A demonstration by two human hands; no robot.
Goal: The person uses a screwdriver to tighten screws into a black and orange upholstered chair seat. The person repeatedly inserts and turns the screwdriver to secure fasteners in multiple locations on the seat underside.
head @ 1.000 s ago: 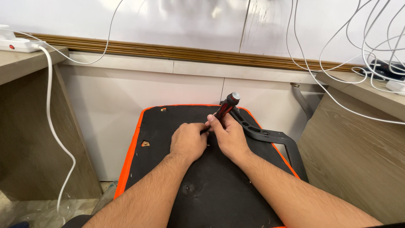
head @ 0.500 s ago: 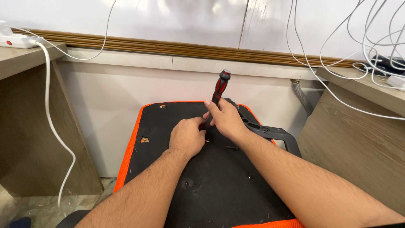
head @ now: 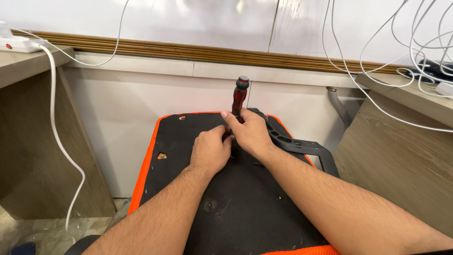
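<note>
A black panel with an orange fabric edge [head: 165,189], the underside of a chair seat, lies in front of me. My right hand [head: 252,134] grips a screwdriver with a red and black handle [head: 239,97], held nearly upright with its tip on the panel. My left hand [head: 211,150] rests closed on the panel beside the tip, fingers pinched at the shaft; the tip and whatever it meets are hidden by both hands. A black plastic armrest bracket [head: 302,146] lies along the panel's right side, just past my right hand.
Wooden desk sides stand at left [head: 33,156] and right [head: 401,160]. A white power strip [head: 16,43] sits on the left desk, its white cable [head: 61,141] hanging to the floor. Several white cables [head: 377,61] hang at right. A grey hose [head: 339,106] is by the wall.
The screwdriver handle has swung from leaning right and away to almost upright. Both hands have stayed at the same spot on the panel.
</note>
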